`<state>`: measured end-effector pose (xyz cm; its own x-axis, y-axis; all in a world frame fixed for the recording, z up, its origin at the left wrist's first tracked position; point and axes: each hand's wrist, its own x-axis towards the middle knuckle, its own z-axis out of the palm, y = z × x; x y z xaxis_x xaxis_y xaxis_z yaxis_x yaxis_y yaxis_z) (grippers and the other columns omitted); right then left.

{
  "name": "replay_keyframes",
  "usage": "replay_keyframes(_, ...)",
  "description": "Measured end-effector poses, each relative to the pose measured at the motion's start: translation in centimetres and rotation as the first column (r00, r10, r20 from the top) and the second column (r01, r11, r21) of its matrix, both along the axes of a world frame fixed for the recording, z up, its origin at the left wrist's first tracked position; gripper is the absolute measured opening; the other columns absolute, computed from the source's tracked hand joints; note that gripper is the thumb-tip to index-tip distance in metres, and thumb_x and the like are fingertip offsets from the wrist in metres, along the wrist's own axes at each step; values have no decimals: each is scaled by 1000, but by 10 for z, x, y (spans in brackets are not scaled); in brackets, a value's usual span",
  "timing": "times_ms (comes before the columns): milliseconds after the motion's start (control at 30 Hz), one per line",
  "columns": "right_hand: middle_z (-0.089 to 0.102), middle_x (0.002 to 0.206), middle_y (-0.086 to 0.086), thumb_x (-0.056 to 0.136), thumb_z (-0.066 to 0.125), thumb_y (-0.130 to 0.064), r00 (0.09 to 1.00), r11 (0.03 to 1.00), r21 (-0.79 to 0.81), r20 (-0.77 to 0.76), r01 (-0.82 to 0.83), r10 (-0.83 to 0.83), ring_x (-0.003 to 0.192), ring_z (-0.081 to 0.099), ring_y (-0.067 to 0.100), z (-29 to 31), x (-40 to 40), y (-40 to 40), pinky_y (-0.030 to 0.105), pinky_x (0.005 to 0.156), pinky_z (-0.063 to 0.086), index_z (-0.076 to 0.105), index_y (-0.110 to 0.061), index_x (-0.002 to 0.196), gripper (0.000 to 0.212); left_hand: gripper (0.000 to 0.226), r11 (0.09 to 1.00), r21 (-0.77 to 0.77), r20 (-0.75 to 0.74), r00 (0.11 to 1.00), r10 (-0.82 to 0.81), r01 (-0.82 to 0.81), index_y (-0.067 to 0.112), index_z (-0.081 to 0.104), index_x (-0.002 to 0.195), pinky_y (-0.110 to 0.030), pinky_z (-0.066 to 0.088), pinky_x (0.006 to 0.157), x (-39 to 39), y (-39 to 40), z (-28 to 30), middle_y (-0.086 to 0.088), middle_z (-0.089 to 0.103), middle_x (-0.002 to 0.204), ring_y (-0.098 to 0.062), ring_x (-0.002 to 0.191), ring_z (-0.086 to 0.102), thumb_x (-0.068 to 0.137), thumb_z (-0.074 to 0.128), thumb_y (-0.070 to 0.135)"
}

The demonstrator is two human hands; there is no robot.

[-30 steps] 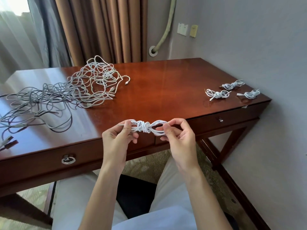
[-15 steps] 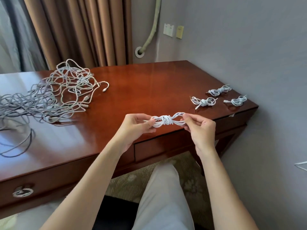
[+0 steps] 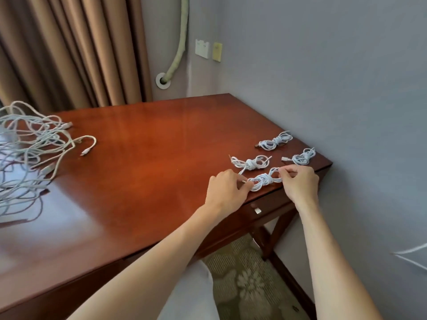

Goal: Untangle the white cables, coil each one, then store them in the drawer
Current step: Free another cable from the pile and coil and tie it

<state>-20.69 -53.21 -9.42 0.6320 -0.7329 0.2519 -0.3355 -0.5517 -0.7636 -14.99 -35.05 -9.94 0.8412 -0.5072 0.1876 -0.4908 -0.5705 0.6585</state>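
Note:
A coiled, knotted white cable (image 3: 264, 180) is held low over the desk's right front corner. My left hand (image 3: 225, 189) pinches its left loop and my right hand (image 3: 298, 180) pinches its right loop. Three more coiled white cables lie just beyond: one (image 3: 250, 163) directly behind, one (image 3: 275, 142) farther back, one (image 3: 302, 157) by the right edge. A big tangle of white cables (image 3: 30, 153) sprawls on the desk's left side. The right drawer (image 3: 265, 207) below my hands is closed, with a metal pull.
The wooden desk (image 3: 150, 169) stands against a grey wall on the right and brown curtains behind. A padded pipe enters the wall at the back. Patterned carpet and the desk's legs show below right.
Both hands carried the coiled cable forward and to the right, from in front of the desk down to the desk's right corner beside the other coils. The view swung right.

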Motion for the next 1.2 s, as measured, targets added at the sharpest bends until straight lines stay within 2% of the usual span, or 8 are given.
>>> replay_keyframes(200, 77, 93, 2, 93, 67, -19, 999, 999, -2, 34, -33, 33, 93, 72, 19, -6, 28, -16, 22, 87, 47, 79, -13, 96, 13, 30, 995, 9, 97, 991, 95, -97, 28, 74, 118, -39, 38, 89, 17, -22, -6, 0, 67, 111, -23, 105, 59, 101, 53, 41)
replay_keyframes(333, 75, 90, 3, 93, 64, -14, 992, 998, 16, 116, -57, 55, 90, 69, 22, -12, 52, -8, 36, 87, 54, 74, -10, 95, 11, 28, 992, -22, 94, 987, 129, -127, 24, 75, 116, -35, 35, 90, 33, -25, -9, 5, 60, 108, -19, 106, 56, 101, 56, 38)
replay_keyframes(567, 74, 95, 1, 95, 62, -17, 988, 992, 79, 129, -99, 89, 96, 68, 22, -9, 77, -3, 30, 85, 49, 71, -14, 96, 10, 30, 988, -44, 106, 983, 152, -148, 21, 74, 119, -29, 31, 87, 44, -24, -12, 6, 57, 110, -17, 107, 52, 101, 57, 38)
replay_keyframes(667, 73, 90, 4, 95, 58, -15, 988, 999, 46, 154, -8, 1, 94, 65, 28, -14, 66, 2, 38, 85, 51, 69, -12, 92, 12, 29, 995, -17, 117, 988, 102, -101, 28, 74, 118, -30, 30, 87, 42, -21, -13, 7, 60, 108, -16, 105, 51, 100, 55, 42)
replay_keyframes(800, 73, 102, 12, 100, 51, -8, 985, 997, -26, 155, 75, -70, 102, 62, 29, -19, 44, 11, 25, 83, 38, 71, -4, 103, 20, 29, 1000, -11, 118, 993, 10, -9, 34, 75, 115, -32, 30, 85, 37, -17, -13, 9, 61, 101, -14, 100, 51, 100, 53, 46)
replay_keyframes(967, 64, 133, 15, 106, 42, -13, 995, 998, 21, 74, 63, -64, 130, 54, 30, -12, 30, 13, 34, 110, 37, 63, -2, 132, 35, 35, 996, -66, 100, 994, -47, 54, 34, 75, 115, -35, 36, 89, 25, -10, -9, 8, 61, 97, -14, 97, 52, 101, 48, 51)
replay_keyframes(1067, 61, 133, 16, 105, 42, -11, 987, 994, 26, 117, 108, -110, 128, 53, 29, -4, 17, 17, 28, 106, 33, 61, -4, 134, 35, 37, 989, -133, 38, 998, -57, 61, 26, 75, 113, -37, 43, 90, 19, 3, -6, 7, 61, 99, -13, 96, 54, 102, 47, 47)
replay_keyframes(1200, 63, 114, 15, 98, 50, -2, 956, 986, -14, 248, 168, -160, 108, 59, 30, 10, 2, 31, 25, 91, 36, 67, -4, 112, 22, 32, 986, -162, 6, 999, -44, 45, 15, 75, 109, -13, 39, 75, 16, 42, -4, 7, 59, 99, -6, 88, 54, 105, 48, 32)
